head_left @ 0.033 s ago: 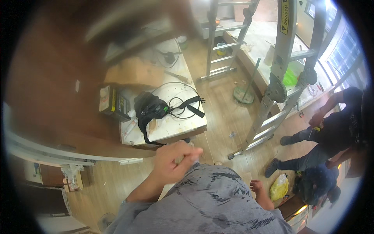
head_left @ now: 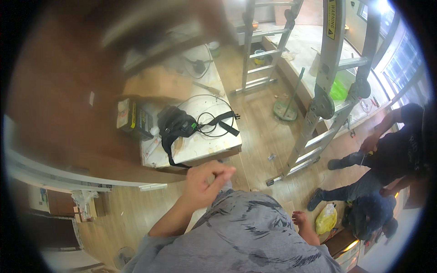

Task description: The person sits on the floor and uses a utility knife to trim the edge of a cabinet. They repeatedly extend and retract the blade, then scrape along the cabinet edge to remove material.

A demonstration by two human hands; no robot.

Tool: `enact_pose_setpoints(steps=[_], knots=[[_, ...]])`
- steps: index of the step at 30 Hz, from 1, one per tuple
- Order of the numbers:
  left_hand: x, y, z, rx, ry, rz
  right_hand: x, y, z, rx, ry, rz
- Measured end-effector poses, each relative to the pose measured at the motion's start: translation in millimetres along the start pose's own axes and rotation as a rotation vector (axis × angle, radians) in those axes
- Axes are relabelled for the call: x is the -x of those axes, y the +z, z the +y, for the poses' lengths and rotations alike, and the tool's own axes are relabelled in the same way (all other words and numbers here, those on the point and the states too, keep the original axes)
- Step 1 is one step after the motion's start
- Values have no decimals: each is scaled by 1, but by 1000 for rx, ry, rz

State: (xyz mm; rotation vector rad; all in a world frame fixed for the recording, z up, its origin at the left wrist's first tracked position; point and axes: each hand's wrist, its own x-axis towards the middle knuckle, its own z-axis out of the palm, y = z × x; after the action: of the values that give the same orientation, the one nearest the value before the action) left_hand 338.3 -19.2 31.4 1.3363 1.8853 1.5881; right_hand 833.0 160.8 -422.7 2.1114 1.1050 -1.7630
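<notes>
Grey shirt (head_left: 255, 232), left hand (head_left: 205, 184) slightly higher

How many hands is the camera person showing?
2: the left hand in front of the grey shirt, the right hand beside the shirt's right edge. Some fingers are hidden.

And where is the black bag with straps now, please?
In the head view, the black bag lies left of centre on the white tabletop, just right of the yellow-banded container and beyond the left hand.

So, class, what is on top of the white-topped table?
On the white-topped table are a black bag with a strap, a thin dark cable and a yellow-banded container. Whatever lies under the bag is covered.
</notes>
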Motion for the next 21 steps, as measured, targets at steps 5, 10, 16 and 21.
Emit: enact_pose_setpoints(steps=[5, 10, 16, 21], knots=[[68, 30, -148, -123, -493, -70, -22, 2, -2, 22, -145, -150], [210, 14, -259, -373, -800, -167, -25, 41, -37, 166, -269, -219], [339, -12, -270, -516, -988, -15, -27, 70, -82, 214, -355, -309], [358, -30, -287, -354, -1110, 330, -18, 77, -106, 317, -419, -239]])
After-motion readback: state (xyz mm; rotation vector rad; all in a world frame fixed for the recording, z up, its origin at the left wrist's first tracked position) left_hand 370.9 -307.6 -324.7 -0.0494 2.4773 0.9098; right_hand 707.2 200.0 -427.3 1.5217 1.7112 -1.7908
